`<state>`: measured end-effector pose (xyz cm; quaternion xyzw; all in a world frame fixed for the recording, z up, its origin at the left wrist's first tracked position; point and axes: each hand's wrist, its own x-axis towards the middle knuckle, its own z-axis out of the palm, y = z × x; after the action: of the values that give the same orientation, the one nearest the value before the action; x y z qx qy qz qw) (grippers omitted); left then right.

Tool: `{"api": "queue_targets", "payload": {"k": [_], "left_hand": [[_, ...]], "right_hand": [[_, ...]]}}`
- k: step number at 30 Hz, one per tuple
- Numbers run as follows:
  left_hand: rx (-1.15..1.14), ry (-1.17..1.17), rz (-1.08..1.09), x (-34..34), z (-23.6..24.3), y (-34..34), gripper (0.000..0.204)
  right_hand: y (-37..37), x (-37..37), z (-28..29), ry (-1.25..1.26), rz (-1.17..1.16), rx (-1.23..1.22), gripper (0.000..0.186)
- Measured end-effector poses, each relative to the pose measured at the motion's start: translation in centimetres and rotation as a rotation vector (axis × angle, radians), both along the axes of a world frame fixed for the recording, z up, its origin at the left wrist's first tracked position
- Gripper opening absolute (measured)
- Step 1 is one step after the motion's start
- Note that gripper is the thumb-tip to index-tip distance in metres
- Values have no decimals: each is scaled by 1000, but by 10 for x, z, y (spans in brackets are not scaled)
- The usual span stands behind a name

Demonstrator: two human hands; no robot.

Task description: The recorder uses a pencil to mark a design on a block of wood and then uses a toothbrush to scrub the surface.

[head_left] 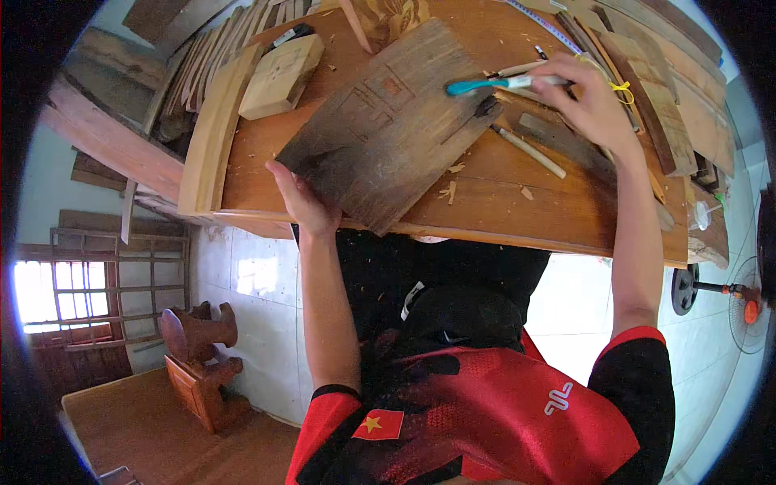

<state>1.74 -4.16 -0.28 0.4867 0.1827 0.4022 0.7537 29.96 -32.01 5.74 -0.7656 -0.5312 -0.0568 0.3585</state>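
A dark, weathered wooden board [388, 113] is tilted over the workbench, with shallow rectangular grooves carved in its face. My left hand [311, 202] grips its lower left edge, thumb at the side and fingers partly hidden beneath. In my right hand [590, 101] is a toothbrush [489, 83], teal toward the head and pale along the handle. Its head touches the board near the upper right edge, above a dark chipped spot. A slim round wooden stick [529, 152] lies on the bench just right of the board.
Wood shavings dot the brown workbench [501, 206]. A pale wood block [283, 77] and a long pale plank [212, 137] lie to the left. Planks [647, 105] are stacked at right, beside a measuring tape [543, 24]. A fan [748, 311] stands at far right.
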Motion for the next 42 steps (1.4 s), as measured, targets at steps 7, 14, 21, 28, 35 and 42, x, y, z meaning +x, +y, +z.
{"api": "queue_targets", "payload": {"k": [7, 14, 21, 28, 35, 42], "left_hand": [[39, 7, 37, 3, 2, -1, 86], [-14, -36, -40, 3, -1, 4, 86], [40, -15, -2, 5, 1, 0, 89], [-2, -35, 26, 7, 1, -2, 89], [30, -19, 18, 4, -1, 0, 87], [3, -47, -4, 0, 1, 1, 77]], "right_hand": [[5, -9, 2, 36, 48, -35, 22], [6, 0, -5, -56, -71, 75, 21], [4, 3, -6, -26, -65, 62, 21], [9, -1, -5, -1, -204, 147, 23], [9, -3, -1, -65, -85, 88, 21], [4, -5, 1, -110, -30, 8, 23]]}}
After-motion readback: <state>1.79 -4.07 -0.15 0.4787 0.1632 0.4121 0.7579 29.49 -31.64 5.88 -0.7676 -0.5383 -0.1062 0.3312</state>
